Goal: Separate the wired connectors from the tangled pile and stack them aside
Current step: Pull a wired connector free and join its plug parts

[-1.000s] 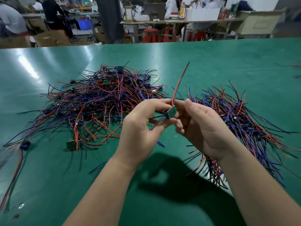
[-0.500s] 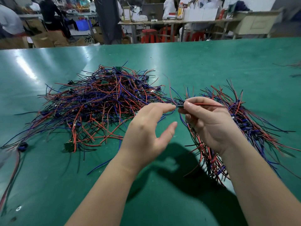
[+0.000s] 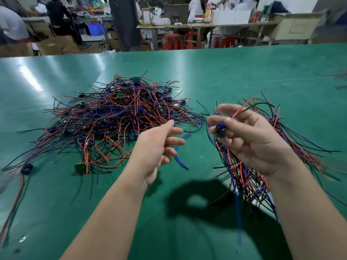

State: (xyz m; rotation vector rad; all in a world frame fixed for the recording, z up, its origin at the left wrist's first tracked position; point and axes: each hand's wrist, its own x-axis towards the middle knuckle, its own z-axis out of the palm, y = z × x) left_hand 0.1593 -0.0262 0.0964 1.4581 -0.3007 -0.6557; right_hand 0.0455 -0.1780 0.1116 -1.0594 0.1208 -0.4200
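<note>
A tangled pile (image 3: 116, 121) of red, blue and black wired connectors lies on the green table (image 3: 225, 76), left of centre. A second, more ordered stack (image 3: 293, 145) of them lies on the right, partly behind my right hand. My right hand (image 3: 249, 136) is raised over that stack and pinches one wired connector (image 3: 220, 128), a small dark blue part. Its red and black wires run up past my fingers; a blue wire hangs down, blurred. My left hand (image 3: 157, 145) hovers beside the pile with loosely bent fingers and holds nothing.
A loose connector with a green board (image 3: 79, 168) lies at the pile's near edge. Another black connector (image 3: 27, 167) with red and black wires sits at the far left. Stray wires (image 3: 339, 79) show at the right edge. People and benches stand beyond the table.
My left hand let go of the connector and drew back to the left. My right hand turned and carried the connector over the right stack, its wires swinging.
</note>
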